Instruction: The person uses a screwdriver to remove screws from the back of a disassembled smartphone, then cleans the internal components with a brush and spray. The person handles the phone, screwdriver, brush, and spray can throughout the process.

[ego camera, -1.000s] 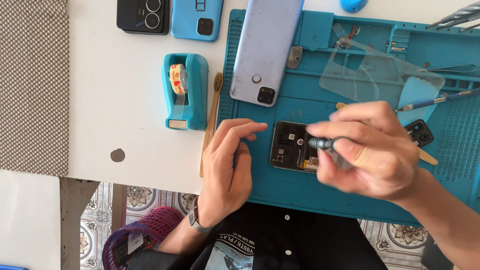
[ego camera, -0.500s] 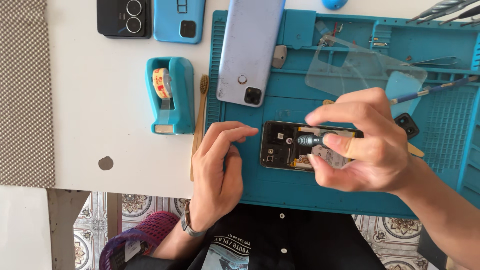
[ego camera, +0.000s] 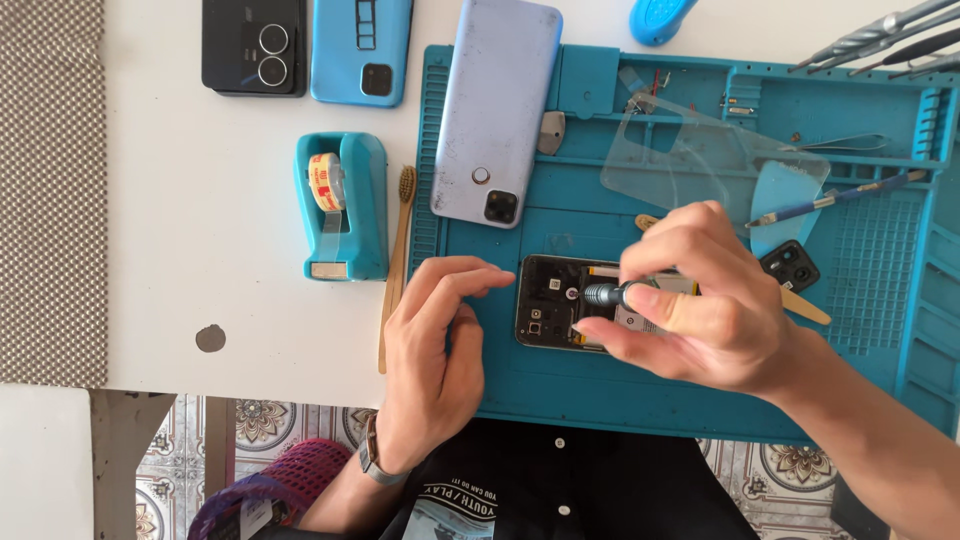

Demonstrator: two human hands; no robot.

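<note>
Fingers point(ego camera: 640, 300) of the right hand point(ego camera: 700, 310) are pinched tight round a small screwdriver point(ego camera: 608, 294), its metal tip down on the opened phone point(ego camera: 555, 300). That phone lies back-off on the blue work mat point(ego camera: 700, 400), roughly mid-mat near the front edge, and the right hand covers most of its right half, so you can only see the camera end and some of the board.

Left hand point(ego camera: 435, 350) rests flat, fingers loosely together and curled a bit, fingertips touching the mat just beside the phone's left edge. Not gripping anything.

Other stuff around: a pale lilac phone point(ego camera: 497, 110) lies face down at the mat's top left corner, hanging over the edge a little. A clear plastic cover point(ego camera: 690, 160) sits on the upper trays of the mat, with a thin blue-handled tool point(ego camera: 840, 198) lying across it. A small black camera part point(ego camera: 790, 265) sits just right of the knuckles.

Off the mat on the white table point(ego camera: 200, 200): a teal tape dispenser point(ego camera: 343, 205), a bamboo brush point(ego camera: 398, 260) right alongside the mat's edge, a blue phone case point(ego camera: 362, 50) and a black phone point(ego camera: 255, 45) further up.
</note>
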